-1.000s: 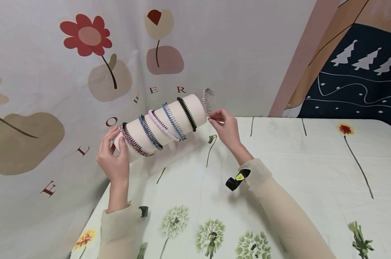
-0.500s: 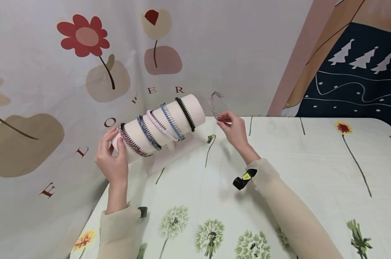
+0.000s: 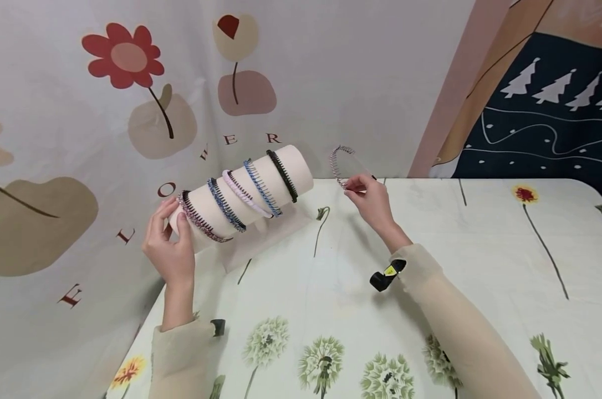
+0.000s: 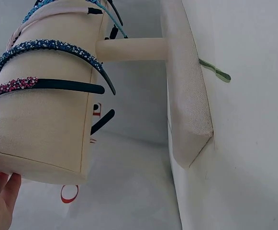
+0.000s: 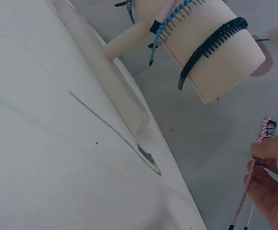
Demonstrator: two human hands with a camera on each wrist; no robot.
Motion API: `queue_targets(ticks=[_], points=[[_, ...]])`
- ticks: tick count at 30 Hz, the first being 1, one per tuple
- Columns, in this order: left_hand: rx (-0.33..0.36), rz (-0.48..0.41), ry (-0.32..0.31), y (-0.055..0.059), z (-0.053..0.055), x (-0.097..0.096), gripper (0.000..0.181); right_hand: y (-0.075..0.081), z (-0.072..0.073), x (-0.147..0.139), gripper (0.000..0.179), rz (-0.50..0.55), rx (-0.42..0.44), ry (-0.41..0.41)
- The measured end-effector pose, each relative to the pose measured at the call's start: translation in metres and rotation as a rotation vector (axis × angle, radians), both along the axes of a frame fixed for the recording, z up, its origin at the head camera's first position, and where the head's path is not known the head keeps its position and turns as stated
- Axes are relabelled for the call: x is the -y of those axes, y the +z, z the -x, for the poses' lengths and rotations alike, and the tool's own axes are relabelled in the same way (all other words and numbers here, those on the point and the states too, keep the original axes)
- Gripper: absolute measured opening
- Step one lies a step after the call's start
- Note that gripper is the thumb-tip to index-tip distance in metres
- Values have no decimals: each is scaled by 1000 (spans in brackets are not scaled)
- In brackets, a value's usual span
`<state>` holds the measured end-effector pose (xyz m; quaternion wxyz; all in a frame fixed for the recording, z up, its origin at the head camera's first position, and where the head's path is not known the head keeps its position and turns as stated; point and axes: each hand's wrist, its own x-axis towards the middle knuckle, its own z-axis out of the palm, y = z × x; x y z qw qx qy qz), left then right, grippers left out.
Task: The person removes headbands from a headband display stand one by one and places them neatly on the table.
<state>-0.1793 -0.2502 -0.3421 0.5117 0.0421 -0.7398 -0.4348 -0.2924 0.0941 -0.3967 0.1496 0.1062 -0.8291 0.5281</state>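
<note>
A cream headband stand (image 3: pixel 299 169), a padded roll on a post, tilts up to the right in the head view. Around its roll sit several headbands: black (image 3: pixel 283 176), light blue, a pale pink one (image 3: pixel 246 195), dark blue, and a red-and-white sparkly one (image 3: pixel 201 221). My left hand (image 3: pixel 171 249) holds the roll's left end, thumb at the front and fingers behind. To the right of the roll, apart from it, my right hand (image 3: pixel 373 202) pinches a thin pinkish toothed headband (image 5: pixel 244 196) near one side, its arch upward.
The stand's flat base (image 4: pixel 186 91) rests on a white flower-printed tablecloth (image 3: pixel 301 299). Close behind hangs a pale printed curtain (image 3: pixel 361 72). A dark panel with white trees (image 3: pixel 555 122) is at the back right. Each wrist wears a black strap.
My right hand has carried the pinkish headband rightward, away from the roll's right end, turning its arch more open to view. The left hand stays on the roll's left end.
</note>
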Motion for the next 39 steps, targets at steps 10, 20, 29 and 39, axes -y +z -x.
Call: queue_targets(ticks=[10, 20, 29, 39], points=[[0, 0, 1, 1, -1, -1, 22, -6, 0, -13, 11, -94, 24, -9], [-3, -4, -5, 1, -1, -1, 22, -13, 1, -21, 10, -149, 57, -8], [-4, 3, 2, 2, -1, -2, 21, -18, 2, -26, 11, -178, 87, -1], [-1, 3, -2, 1, 0, -1, 21, -25, 4, -29, 10, -195, 96, 7]])
